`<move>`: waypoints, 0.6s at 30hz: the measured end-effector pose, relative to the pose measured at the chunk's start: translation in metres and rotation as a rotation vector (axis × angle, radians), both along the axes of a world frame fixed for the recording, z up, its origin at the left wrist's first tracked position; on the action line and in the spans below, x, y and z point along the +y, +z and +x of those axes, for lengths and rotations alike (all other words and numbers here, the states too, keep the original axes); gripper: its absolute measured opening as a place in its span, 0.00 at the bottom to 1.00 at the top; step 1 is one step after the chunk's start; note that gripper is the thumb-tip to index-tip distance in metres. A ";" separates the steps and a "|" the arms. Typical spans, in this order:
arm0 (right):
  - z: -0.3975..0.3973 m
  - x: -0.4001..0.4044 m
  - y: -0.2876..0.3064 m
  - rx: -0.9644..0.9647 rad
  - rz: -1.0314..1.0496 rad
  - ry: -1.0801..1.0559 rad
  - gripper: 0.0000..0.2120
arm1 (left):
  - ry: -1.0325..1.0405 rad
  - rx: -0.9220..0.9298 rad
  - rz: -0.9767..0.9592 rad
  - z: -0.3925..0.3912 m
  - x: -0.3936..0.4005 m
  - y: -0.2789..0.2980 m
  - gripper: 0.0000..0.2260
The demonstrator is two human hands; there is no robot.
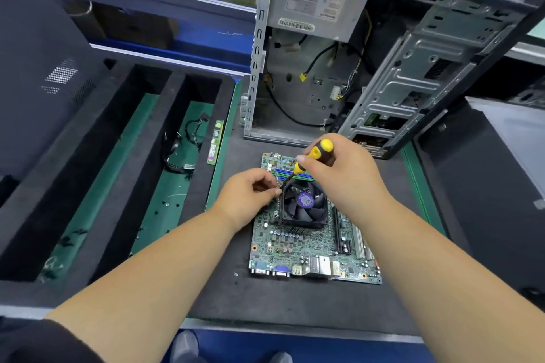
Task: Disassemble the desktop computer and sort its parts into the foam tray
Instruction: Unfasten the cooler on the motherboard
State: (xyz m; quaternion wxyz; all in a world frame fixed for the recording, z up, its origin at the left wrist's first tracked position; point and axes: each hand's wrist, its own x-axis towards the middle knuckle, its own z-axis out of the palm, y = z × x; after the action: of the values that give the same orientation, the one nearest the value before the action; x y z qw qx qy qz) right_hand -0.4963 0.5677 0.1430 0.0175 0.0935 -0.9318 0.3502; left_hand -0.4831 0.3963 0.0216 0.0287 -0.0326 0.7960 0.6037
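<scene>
A green motherboard (298, 250) lies flat on the dark mat in front of me, with a black CPU fan (305, 205) on its heatsink. My right hand (345, 174) grips a yellow-and-black screwdriver (317, 152), its shaft angled down to the fan's far left corner. My left hand (250, 200) pinches the fan's corner right at the screwdriver tip. Behind the board stands the open metal computer case (413, 74) with its power supply (315, 0) and loose cables inside. The black foam tray (97, 162) is at left.
In the tray's right slot lie a green memory stick (215, 143), black cables (182, 147) and small screws. A dark panel (38, 68) leans at far left. A grey panel (507, 186) lies at right. My shoes show beyond the table's near edge.
</scene>
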 end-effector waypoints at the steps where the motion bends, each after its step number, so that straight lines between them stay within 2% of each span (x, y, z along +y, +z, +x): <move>1: 0.001 -0.001 0.001 -0.008 0.007 0.018 0.08 | 0.008 0.003 0.004 0.000 0.001 -0.001 0.06; 4: -0.001 -0.005 0.014 -0.062 0.041 0.082 0.07 | 0.032 0.014 0.005 0.000 0.002 -0.003 0.10; 6: -0.008 -0.011 0.030 -0.123 0.154 0.149 0.07 | 0.040 0.024 0.003 0.000 0.002 -0.005 0.11; 11: -0.025 -0.049 0.061 -0.149 0.731 0.353 0.05 | 0.042 0.047 0.067 0.001 0.002 -0.011 0.11; 14: -0.036 -0.070 0.071 -0.336 1.015 0.446 0.05 | 0.069 0.046 0.144 0.004 0.002 -0.015 0.12; 16: -0.043 -0.079 0.073 -0.432 1.178 0.511 0.10 | 0.090 0.052 0.164 0.004 0.002 -0.018 0.13; 18: -0.047 -0.082 0.071 -0.397 1.265 0.568 0.16 | 0.102 0.060 0.165 0.004 0.003 -0.020 0.15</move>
State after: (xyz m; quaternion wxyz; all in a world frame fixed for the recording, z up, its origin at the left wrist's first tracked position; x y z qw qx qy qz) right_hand -0.5431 0.4860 0.2140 -0.3014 0.2592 -0.8815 -0.2549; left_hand -0.4791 0.3990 0.0019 -0.0233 -0.0523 0.7413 0.6687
